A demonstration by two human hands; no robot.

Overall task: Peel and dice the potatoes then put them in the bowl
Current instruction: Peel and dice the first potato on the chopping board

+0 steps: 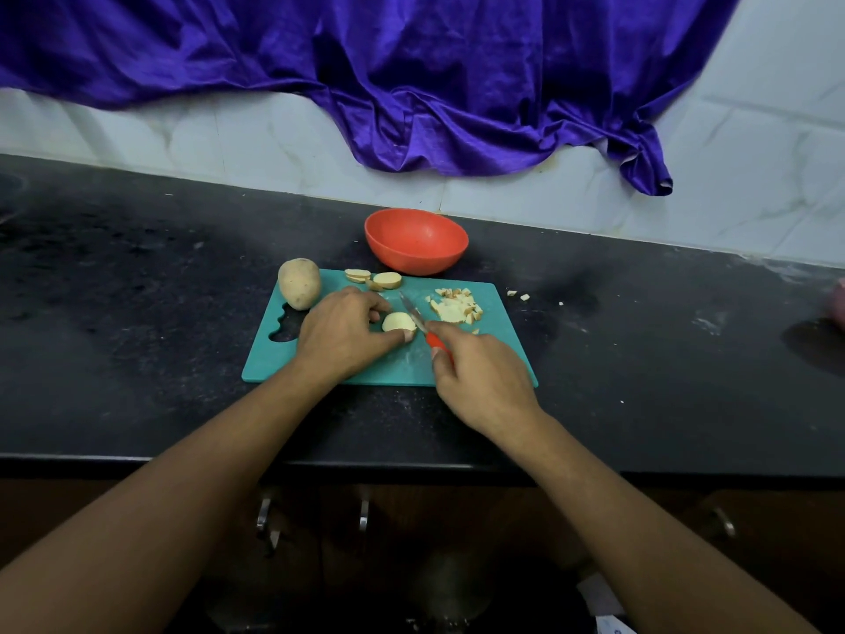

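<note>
Teal plastic cutting board [347,368] sits mid-counter, on the black speckled stone counter [137,313], nearer its back edge than its front edge. Left hand [340,334] rests on the board, fingers [382,306] curled around a pale potato slice [397,321] lying flat near the board centre; thumb pins its near side. Right hand [480,377] grips a small knife with a red handle [418,323], fingers closed on the handle, blade angled toward the back edge and touching the right side of the slice.

Whole unpeeled brown potato [299,283] lies at the board's back-left corner, partly over the edge. A few more round potato slices, skin on [375,279], sit along the board's back edge, just beside the whole potato. Pile of diced potato pieces [455,306] sits in the board's back-right area, near the blade but apart from it. Few stray dice [519,295] lie on the counter just off the board's right edge.

Orange-red round plastic bowl [416,240] stands behind the board, near the counter's back edge; no potato visible in it. Purple satin cloth [411,75] hangs over the white tiled wall [754,185] behind.
</note>
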